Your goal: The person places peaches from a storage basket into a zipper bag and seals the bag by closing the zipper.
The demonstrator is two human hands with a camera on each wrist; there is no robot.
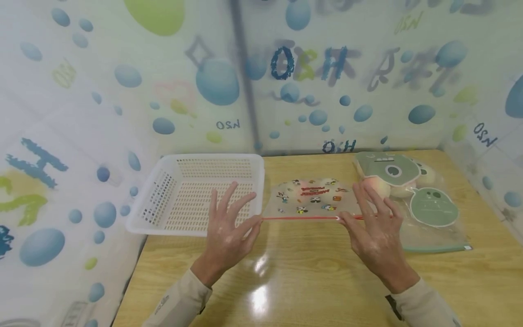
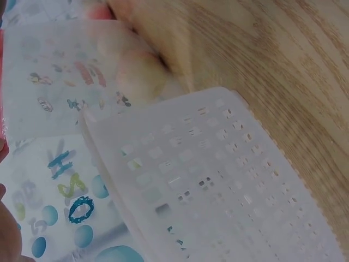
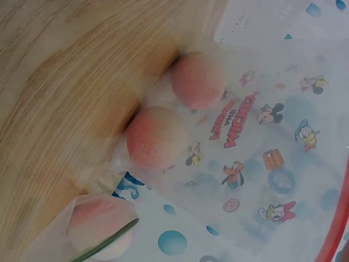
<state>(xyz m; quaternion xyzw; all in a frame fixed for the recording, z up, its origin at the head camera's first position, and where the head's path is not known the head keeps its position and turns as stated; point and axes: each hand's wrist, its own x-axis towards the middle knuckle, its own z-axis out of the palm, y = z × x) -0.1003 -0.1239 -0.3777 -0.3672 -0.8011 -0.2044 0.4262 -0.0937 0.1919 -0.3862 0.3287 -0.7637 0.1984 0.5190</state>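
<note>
A clear zip bag (image 1: 314, 200) with cartoon prints stands over the table, its red zipper edge (image 1: 300, 218) stretched toward me. My left hand (image 1: 229, 229) pinches the left end of that edge between thumb and index finger, the other fingers spread. At the right part of the zipper, by its small white slider (image 1: 338, 218), my right hand (image 1: 375, 238) pinches with thumb and fingertips. Two peach-like fruits (image 3: 199, 82) lie at the bottom of the bag in the right wrist view. Only part of my left hand (image 2: 8, 229) shows in the left wrist view.
Left of the bag sits a white perforated plastic basket (image 1: 261, 181), partly behind my left hand. On the right lies another clear bag with green patches (image 1: 434, 207), holding round fruits (image 1: 377, 186). A patterned curtain (image 1: 310, 131) closes off the wooden table's far side.
</note>
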